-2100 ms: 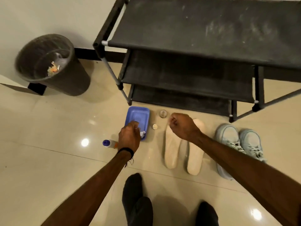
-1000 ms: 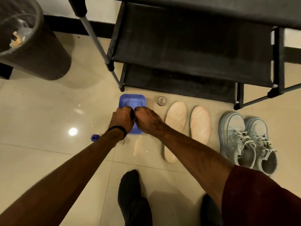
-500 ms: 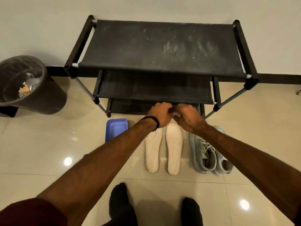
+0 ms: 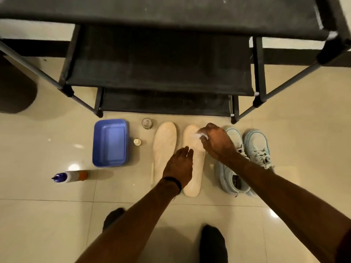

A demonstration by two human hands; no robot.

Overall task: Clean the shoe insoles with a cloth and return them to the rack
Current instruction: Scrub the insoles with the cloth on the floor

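Head view: two insoles lie side by side on the tiled floor, just near of the black rack. The left hand lies flat, fingers straight, on the right insole, beside the left insole. The right hand is curled round a small white cloth, apparently pressed to that insole's far end. Right of it stand pale shoes. On the left are a blue tub, a small jar, a cap and a bottle lying on its side.
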